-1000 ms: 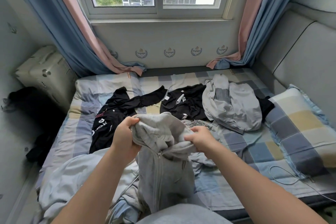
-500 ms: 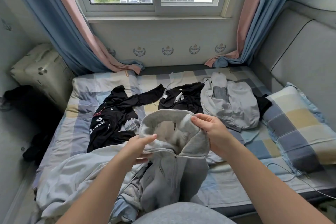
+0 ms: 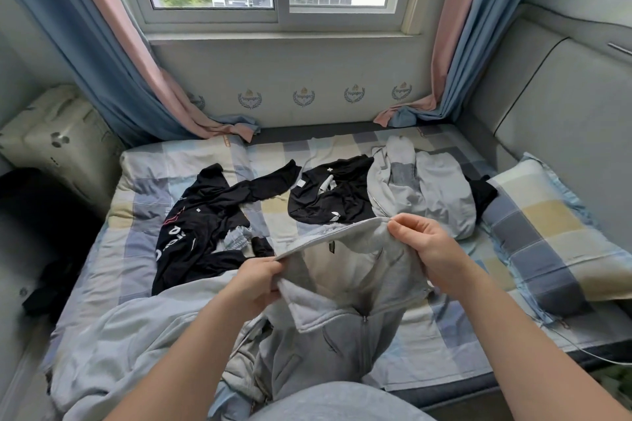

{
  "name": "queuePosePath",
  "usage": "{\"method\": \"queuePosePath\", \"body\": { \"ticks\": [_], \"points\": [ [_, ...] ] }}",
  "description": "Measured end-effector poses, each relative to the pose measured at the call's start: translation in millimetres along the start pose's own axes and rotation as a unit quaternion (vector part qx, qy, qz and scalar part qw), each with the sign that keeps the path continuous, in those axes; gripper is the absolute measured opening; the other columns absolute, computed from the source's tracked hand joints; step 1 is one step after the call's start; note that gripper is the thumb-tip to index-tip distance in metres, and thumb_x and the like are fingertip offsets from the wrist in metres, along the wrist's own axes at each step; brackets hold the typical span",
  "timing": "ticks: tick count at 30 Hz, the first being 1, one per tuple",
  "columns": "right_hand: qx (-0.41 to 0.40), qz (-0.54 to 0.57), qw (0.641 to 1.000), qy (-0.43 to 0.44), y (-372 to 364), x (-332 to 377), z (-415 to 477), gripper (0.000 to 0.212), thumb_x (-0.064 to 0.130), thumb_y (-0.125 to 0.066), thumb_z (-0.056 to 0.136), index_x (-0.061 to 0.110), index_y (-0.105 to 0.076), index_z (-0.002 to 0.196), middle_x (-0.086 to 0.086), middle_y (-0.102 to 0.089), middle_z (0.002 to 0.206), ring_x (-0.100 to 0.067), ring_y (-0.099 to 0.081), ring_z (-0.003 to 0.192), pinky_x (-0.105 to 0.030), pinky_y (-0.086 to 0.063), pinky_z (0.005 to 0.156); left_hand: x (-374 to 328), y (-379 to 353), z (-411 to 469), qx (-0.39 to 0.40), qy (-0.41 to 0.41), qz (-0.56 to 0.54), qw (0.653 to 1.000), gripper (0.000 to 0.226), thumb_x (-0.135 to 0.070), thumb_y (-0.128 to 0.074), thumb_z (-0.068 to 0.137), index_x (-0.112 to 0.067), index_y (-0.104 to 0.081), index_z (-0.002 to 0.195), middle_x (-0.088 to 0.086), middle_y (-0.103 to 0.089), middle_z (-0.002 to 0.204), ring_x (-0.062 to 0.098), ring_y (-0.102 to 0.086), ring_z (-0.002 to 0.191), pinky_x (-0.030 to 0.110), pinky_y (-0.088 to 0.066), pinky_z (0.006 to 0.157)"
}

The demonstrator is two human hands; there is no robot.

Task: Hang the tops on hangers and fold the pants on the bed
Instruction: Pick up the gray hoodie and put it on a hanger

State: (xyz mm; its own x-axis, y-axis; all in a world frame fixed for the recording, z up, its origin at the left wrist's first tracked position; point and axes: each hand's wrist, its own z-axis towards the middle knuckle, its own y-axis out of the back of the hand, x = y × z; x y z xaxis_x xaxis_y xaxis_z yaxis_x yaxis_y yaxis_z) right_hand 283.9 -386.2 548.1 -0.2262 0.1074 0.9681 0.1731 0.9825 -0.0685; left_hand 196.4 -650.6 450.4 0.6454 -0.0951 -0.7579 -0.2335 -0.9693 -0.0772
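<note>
I hold a grey zip-up top (image 3: pixel 345 328) over the near edge of the bed, its collar pulled wide apart. My left hand (image 3: pixel 256 284) pinches the collar's left side and my right hand (image 3: pixel 431 249) grips its right side. On the checked bed sheet (image 3: pixel 191 164) lie a black garment with white lettering (image 3: pixel 198 229), a black top with white marks (image 3: pixel 328 195), and another grey garment (image 3: pixel 424 195) at the right. A small light blue bunched piece (image 3: pixel 236 237) lies beside the black garment. No hanger shows.
A checked pillow (image 3: pixel 554 232) lies at the right by the padded headboard (image 3: pixel 547 96). A pale blue quilt (image 3: pixel 113 335) is bunched at the near left. A cream suitcase (image 3: pixel 58 140) stands left of the bed. Curtains (image 3: pixel 113 55) hang beside the window. A white cable (image 3: pixel 581 349) trails at near right.
My hands have moved apart along the grey top's collar, stretching it wide. The right hand went up and right, the left hand shifted down and left.
</note>
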Motion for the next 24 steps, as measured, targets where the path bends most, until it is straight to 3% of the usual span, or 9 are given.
{"method": "queuePosePath", "body": {
  "ticks": [3,5,9,14,17,19,21,23,24],
  "points": [
    [-0.07,-0.193,0.977,0.059,10,-5,6,0.014,0.005,-0.061,0.097,0.005,-0.068,0.085,-0.006,-0.054,0.071,-0.012,-0.045,0.065,-0.016,-0.038,0.057,-4,13,-1,0.066,-0.02,-0.075,0.995,0.036,0.0,-0.041,0.101,-0.002,-0.076,0.094,0.021,-0.069,0.096,0.027,-0.07,0.078,0.041,-0.054,0.077],
    [-0.102,-0.203,0.972,0.059,13,-13,11,0.013,0.005,-0.061,0.097,0.004,-0.07,0.087,-0.007,-0.059,0.073,-0.014,-0.049,0.067,-0.024,-0.041,0.063,-5,16,-3,0.099,-0.024,-0.104,0.989,0.042,-0.004,-0.04,0.102,-0.007,-0.081,0.092,0.018,-0.073,0.096,0.024,-0.071,0.077,0.04,-0.055,0.076],
    [-0.147,-0.035,0.988,-0.034,11,-29,20,0.013,0.007,-0.062,0.097,0.006,-0.071,0.087,-0.008,-0.067,0.073,-0.014,-0.062,0.062,-0.028,-0.053,0.056,-5,15,-8,0.136,-0.016,-0.134,0.981,0.03,-0.012,-0.046,0.099,0.0,-0.074,0.104,0.021,-0.074,0.094,0.025,-0.074,0.071,0.029,-0.06,0.058],
    [-0.105,0.15,0.972,-0.151,10,-36,25,0.027,0.016,-0.052,0.102,-0.006,-0.068,0.105,-0.02,-0.072,0.086,-0.027,-0.069,0.072,-0.034,-0.06,0.064,-6,27,-12,0.113,0.029,-0.125,0.985,0.049,-0.039,-0.063,0.09,0.001,-0.072,0.116,0.02,-0.07,0.108,0.03,-0.071,0.086,0.036,-0.059,0.075],
    [-0.053,0.204,0.952,-0.22,3,-37,20,0.038,0.022,-0.05,0.102,-0.003,-0.078,0.094,-0.02,-0.075,0.092,-0.03,-0.074,0.076,-0.037,-0.063,0.066,-5,30,-12,0.129,0.062,-0.154,0.978,0.047,-0.04,-0.061,0.092,0.0,-0.075,0.111,0.019,-0.071,0.108,0.031,-0.071,0.093,0.04,-0.055,0.087],
    [-0.035,0.24,0.942,-0.231,-2,-36,19,0.041,0.023,-0.049,0.101,-0.001,-0.08,0.087,-0.019,-0.076,0.095,-0.029,-0.076,0.08,-0.038,-0.063,0.065,-4,28,-11,0.13,0.072,-0.187,0.971,0.046,-0.04,-0.059,0.091,0.002,-0.076,0.101,0.018,-0.074,0.098,0.03,-0.073,0.086,0.038,-0.059,0.079],
    [-0.029,0.27,0.937,-0.219,-6,-36,18,0.04,0.022,-0.049,0.101,-0.002,-0.08,0.09,-0.02,-0.075,0.101,-0.029,-0.076,0.085,-0.039,-0.063,0.069,-1,24,-8,0.104,0.055,-0.221,0.968,0.046,-0.04,-0.058,0.094,0.002,-0.07,0.109,0.018,-0.073,0.102,0.032,-0.072,0.093,0.042,-0.058,0.086],
    [-0.032,0.293,0.933,-0.206,-12,-33,18,0.034,0.022,-0.055,0.094,-0.001,-0.08,0.09,-0.018,-0.075,0.1,-0.026,-0.075,0.084,-0.037,-0.063,0.075,4,17,-4,0.036,0.017,-0.178,0.983,0.043,-0.043,-0.063,0.094,-0.006,-0.067,0.117,0.014,-0.072,0.109,0.031,-0.068,0.101,0.044,-0.055,0.093],
    [-0.033,0.303,0.931,-0.2,-16,-31,17,0.032,0.023,-0.059,0.089,0.0,-0.079,0.09,-0.016,-0.074,0.097,-0.024,-0.074,0.08,-0.035,-0.062,0.076,6,13,-3,-0.002,-0.004,-0.118,0.993,0.042,-0.045,-0.067,0.091,-0.012,-0.066,0.117,0.011,-0.071,0.109,0.029,-0.066,0.1,0.043,-0.053,0.09]
  ]
}}
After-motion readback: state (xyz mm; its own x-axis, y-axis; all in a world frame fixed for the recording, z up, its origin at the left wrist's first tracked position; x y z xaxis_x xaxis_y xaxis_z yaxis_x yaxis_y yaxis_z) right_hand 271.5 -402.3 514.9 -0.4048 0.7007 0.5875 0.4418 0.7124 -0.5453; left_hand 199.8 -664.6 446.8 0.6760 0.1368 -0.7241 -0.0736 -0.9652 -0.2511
